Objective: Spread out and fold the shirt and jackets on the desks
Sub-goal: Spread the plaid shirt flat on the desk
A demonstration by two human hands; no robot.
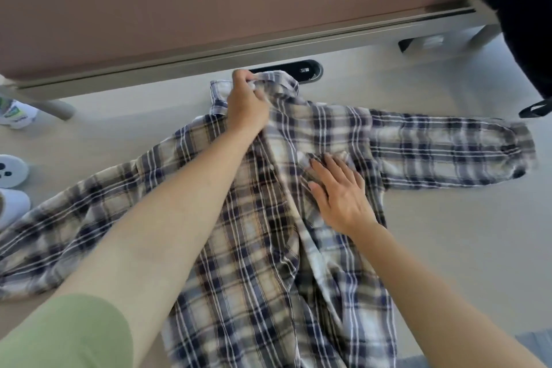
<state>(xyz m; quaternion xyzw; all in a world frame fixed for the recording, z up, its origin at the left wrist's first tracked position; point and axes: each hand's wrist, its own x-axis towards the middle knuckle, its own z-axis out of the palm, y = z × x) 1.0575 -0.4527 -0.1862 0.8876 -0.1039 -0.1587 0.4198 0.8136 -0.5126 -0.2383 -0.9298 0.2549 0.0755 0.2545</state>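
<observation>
On the desk (448,248), left hand (246,107) pinches shirt (254,248) collar (right hand (340,191) flat).

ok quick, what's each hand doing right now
left hand: closed, gripping the collar of the shirt
right hand: open, fingers flat on the shirt front

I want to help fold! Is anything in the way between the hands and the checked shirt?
No, nothing visible. The left hand grips the collar of the shirt, and the right hand rests flat on its front. Nothing else lies on the shirt, which is spread on the desk.
</observation>
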